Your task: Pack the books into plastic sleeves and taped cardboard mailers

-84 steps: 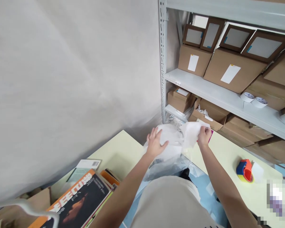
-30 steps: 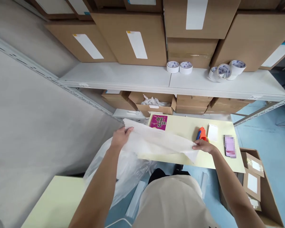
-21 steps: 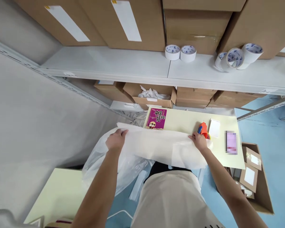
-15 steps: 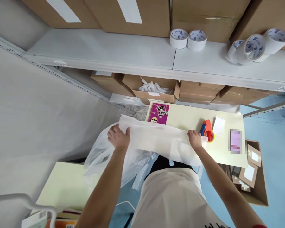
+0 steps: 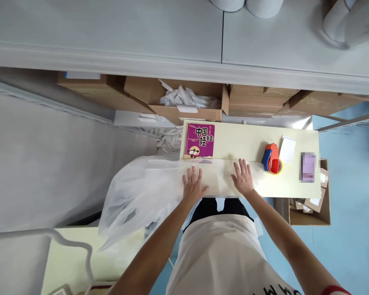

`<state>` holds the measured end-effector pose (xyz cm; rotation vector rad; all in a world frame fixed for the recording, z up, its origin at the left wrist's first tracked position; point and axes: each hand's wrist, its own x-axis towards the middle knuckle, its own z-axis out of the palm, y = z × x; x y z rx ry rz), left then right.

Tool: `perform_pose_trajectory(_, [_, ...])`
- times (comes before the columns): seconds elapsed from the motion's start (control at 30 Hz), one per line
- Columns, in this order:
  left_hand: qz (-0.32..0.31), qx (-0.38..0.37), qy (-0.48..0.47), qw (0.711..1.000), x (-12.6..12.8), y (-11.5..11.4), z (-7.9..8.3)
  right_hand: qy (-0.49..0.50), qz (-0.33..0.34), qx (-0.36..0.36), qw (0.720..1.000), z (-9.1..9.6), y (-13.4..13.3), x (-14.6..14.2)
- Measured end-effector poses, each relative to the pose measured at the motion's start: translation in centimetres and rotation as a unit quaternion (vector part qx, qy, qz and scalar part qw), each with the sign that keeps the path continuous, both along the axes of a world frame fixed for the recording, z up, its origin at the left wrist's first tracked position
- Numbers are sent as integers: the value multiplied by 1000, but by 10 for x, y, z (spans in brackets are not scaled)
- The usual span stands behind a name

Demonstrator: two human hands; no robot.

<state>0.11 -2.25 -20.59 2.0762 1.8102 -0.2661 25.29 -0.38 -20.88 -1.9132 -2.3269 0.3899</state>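
Note:
A sheet of translucent white plastic film (image 5: pixel 160 180) lies across the front of a pale yellow table (image 5: pixel 242 135) and hangs in loose folds off its left side. On the film rests my left hand (image 5: pixel 194 186), flat with fingers spread. My right hand (image 5: pixel 242 178) also lies flat on it, fingers apart, farther right. A purple book (image 5: pixel 199 141) sits at the table's back left, its lower edge just under the film. Right of my right hand stands a red and blue tape dispenser (image 5: pixel 272 159) with a yellow-edged roll.
A white card-like item (image 5: pixel 287 149) and a blurred purple item (image 5: pixel 307 167) lie on the table's right. An open carton of small boxes (image 5: pixel 310 221) stands below. Behind, a grey shelf (image 5: pixel 141 37) overhangs cartons, one holding white scraps (image 5: pixel 187 97). Another pale table (image 5: pixel 70 254) is lower left.
Both hands have come closer together and gone from holding the film raised to lying flat on it. The film now lies against the table. The view has tilted downward.

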Motion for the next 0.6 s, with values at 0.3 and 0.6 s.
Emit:
perform_pose_trajectory(0.3, [23,-49,-61,997,-18,1,-8,26,-121,-86,989,-21,-35,4])
perform_pose_trajectory(0.6, [136,84,-201,967,-42,95,27,275,-123,-81,950,0,65,-76])
